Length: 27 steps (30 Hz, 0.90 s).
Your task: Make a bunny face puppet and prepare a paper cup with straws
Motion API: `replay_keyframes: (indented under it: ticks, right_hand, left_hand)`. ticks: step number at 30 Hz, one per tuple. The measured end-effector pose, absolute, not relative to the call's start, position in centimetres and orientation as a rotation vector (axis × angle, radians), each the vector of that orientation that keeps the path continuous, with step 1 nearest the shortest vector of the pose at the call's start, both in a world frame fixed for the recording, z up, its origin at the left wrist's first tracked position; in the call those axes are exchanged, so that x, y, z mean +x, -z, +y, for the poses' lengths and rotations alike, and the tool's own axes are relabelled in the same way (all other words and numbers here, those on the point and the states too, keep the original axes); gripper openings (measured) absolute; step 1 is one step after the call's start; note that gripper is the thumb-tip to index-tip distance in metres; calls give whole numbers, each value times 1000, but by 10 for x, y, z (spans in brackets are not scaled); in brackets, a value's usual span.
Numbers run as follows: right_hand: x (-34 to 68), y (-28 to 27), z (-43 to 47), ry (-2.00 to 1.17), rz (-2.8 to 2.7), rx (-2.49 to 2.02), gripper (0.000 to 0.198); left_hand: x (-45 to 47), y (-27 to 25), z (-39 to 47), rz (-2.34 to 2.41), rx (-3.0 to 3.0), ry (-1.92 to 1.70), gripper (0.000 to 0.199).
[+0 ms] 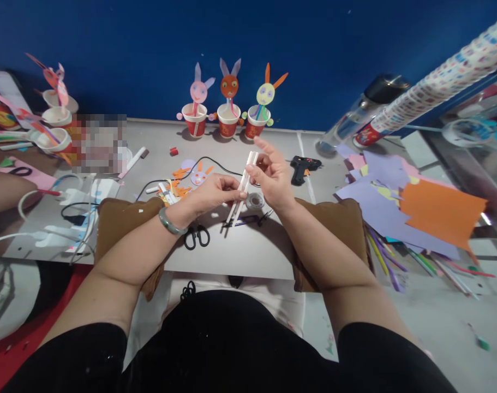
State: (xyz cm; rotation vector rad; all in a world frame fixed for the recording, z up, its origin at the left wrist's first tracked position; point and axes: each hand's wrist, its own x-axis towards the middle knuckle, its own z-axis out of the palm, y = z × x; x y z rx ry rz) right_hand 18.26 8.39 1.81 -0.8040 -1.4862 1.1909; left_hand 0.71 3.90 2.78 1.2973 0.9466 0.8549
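Note:
Two thin white sticks [242, 188], which look like paper straws, are held side by side and tilted above the table. My left hand [218, 192] pinches them near the middle, and my right hand [273, 173] grips their upper end between thumb and finger, its index finger raised. Below them lie a roll of clear tape [255, 201] and a dark, slim tool [244, 220] whose kind I cannot make out. Black-handled scissors [197, 237] rest beneath my left wrist. A paper rabbit face [201, 173] with orange ears lies just beyond my left hand.
Three red paper cups with rabbit figures [227, 123] stand along the blue wall. A black glue gun [303, 168] lies right of my hand. Coloured paper [440, 204], pipe cleaners [385, 256] and a clear bottle [354, 117] occupy the right. Power strips [78, 213] and cables sit left, near another person's arm.

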Motion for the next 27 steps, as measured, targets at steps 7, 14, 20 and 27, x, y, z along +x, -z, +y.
replay_keyframes:
  ticks: [7, 14, 20, 27]
  right_hand:
    - [184, -21, 84, -1229, -1495, -827, 53]
    - [180, -19, 81, -1274, -1455, -823, 54]
    - [174, -15, 77, -1494, -1341, -803, 58]
    - [174, -13, 78, -1411, -1359, -872, 45]
  left_hand:
    - [9, -29, 36, 914, 1258, -862, 27]
    - [10, -26, 36, 915, 1246, -868, 29]
    - [8, -31, 42, 998, 1257, -899, 36]
    - [7, -27, 43, 1020, 1281, -815, 30]
